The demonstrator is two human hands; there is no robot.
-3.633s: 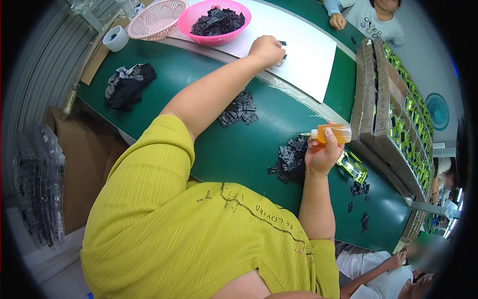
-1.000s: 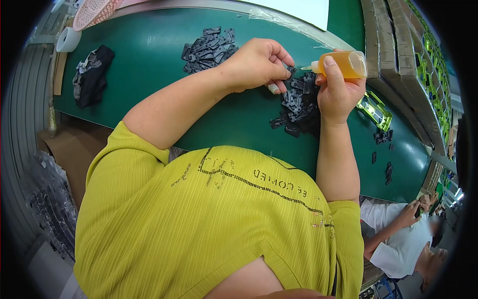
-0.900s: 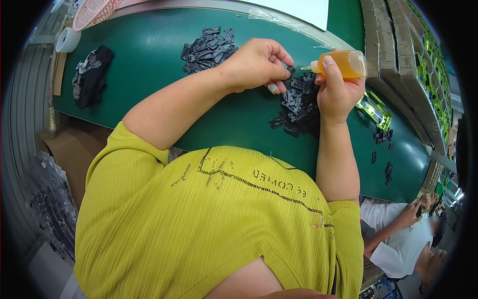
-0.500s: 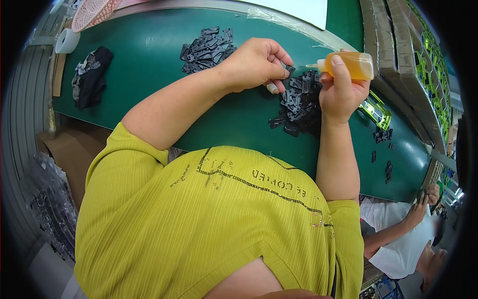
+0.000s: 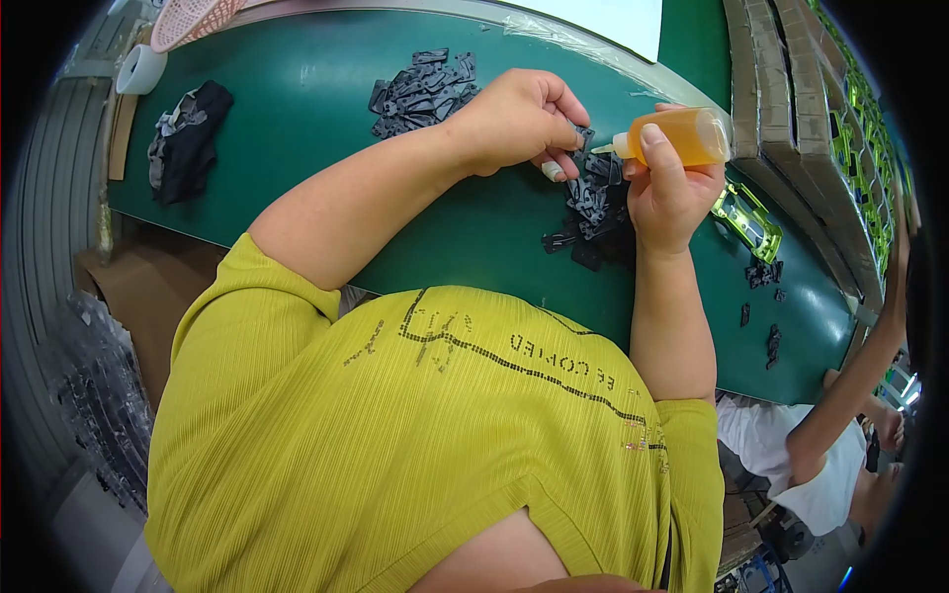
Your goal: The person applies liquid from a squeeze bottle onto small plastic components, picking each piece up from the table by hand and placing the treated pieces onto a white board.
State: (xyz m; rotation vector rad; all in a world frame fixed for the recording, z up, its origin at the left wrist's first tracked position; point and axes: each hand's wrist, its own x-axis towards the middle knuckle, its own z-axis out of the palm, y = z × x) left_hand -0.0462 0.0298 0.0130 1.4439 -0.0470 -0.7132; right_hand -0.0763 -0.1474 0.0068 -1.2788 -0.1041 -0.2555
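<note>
My left hand pinches a small black plastic part between thumb and finger. A whitish wrap covers one of its fingertips. My right hand is closed around a squeeze bottle of amber liquid, lying nearly level. The bottle's thin nozzle points left, its tip close to the black part; whether they touch I cannot tell. Below both hands lies a pile of black plastic parts, partly hidden by my right hand. Another heap of black parts sits beyond my left forearm.
On the green table are a dark cloth, a white roll and a bright green frame beside several loose black pieces. A pink basket is at the far left. Cardboard boxes line the right; a co-worker is beyond.
The bottle has moved slightly left, bringing its nozzle tip nearer the black part in my left hand. The co-worker's arm has risen at the right.
</note>
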